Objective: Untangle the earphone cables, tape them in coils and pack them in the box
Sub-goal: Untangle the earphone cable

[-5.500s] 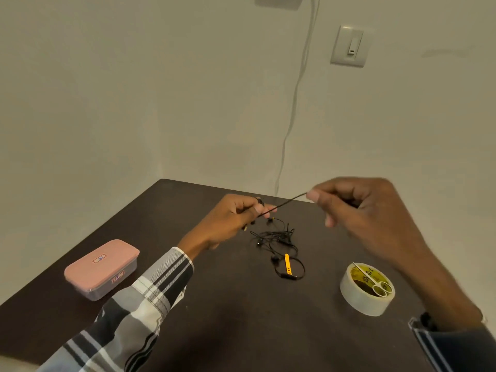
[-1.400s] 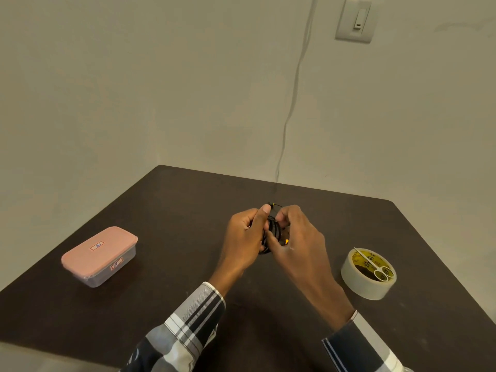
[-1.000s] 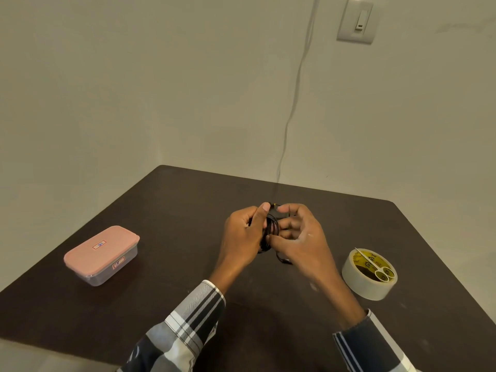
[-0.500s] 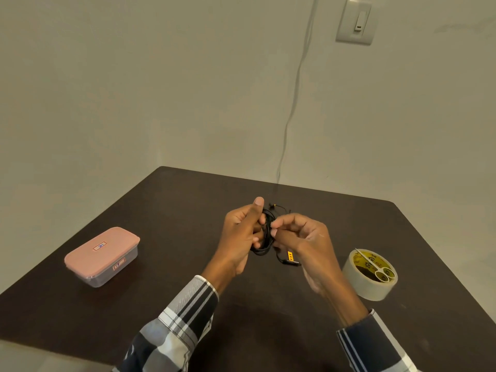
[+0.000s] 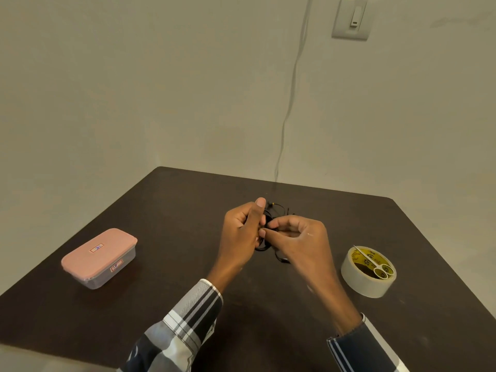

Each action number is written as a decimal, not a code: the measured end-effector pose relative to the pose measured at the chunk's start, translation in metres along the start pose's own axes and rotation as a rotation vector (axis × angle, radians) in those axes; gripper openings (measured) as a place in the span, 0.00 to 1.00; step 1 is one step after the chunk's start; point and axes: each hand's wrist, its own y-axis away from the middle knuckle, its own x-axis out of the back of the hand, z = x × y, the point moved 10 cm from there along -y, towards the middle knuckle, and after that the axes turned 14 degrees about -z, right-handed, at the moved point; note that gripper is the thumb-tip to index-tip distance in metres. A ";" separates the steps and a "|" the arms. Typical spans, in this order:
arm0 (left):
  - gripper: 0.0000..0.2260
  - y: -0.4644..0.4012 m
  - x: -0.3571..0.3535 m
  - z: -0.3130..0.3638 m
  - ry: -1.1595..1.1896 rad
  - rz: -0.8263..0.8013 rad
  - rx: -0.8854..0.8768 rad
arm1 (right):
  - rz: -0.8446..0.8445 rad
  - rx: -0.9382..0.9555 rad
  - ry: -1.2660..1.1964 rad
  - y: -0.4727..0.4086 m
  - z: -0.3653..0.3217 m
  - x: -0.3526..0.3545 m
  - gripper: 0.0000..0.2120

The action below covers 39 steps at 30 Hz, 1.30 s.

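Note:
Above the middle of the dark table, my left hand grips a coil of black earphone cable with its thumb raised. My right hand pinches the same cable right beside the left fingers. A loose loop of cable hangs below between the hands, and a short end pokes out behind the left thumb. Most of the coil is hidden by my fingers. The pink-lidded box sits closed at the left. A roll of clear tape lies flat at the right with small scissors resting on top.
A wall corner stands close behind the table. A thin white cord hangs down the wall to the table's far edge, and a light switch is mounted high at the right. Plaid sleeves cover both forearms.
The cable, earlier stretched between my spread hands, is now wound into a coil held between them. In the last second my right hand shifted slightly and re-pinched the cable; the orange remote is hidden.

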 end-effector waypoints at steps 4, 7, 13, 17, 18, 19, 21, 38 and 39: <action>0.22 0.001 -0.004 0.003 -0.064 -0.034 -0.050 | 0.039 0.031 0.154 0.000 -0.005 0.003 0.01; 0.21 0.001 -0.003 -0.001 -0.068 -0.033 -0.037 | 0.025 0.029 0.235 0.001 -0.005 0.001 0.02; 0.21 0.000 0.001 -0.004 -0.127 -0.061 -0.036 | -0.090 -0.096 0.050 0.000 0.004 0.001 0.06; 0.21 -0.003 0.003 -0.003 -0.187 -0.096 -0.032 | -0.212 -0.176 -0.109 -0.001 0.008 -0.003 0.06; 0.21 -0.003 0.003 -0.004 -0.164 -0.097 -0.017 | -0.222 -0.190 -0.136 -0.001 0.008 -0.002 0.05; 0.20 -0.002 0.004 -0.005 -0.121 -0.090 0.003 | -0.224 -0.197 -0.163 -0.001 0.009 0.000 0.05; 0.20 0.000 0.005 -0.011 -0.004 -0.066 0.059 | -0.210 -0.186 -0.211 -0.003 0.008 0.006 0.04; 0.19 0.025 0.012 -0.044 0.303 0.121 0.265 | -0.092 -0.278 -0.789 -0.001 0.055 -0.046 0.12; 0.19 0.025 0.013 -0.044 0.257 0.086 0.279 | -0.092 -0.275 -0.814 -0.003 0.055 -0.044 0.11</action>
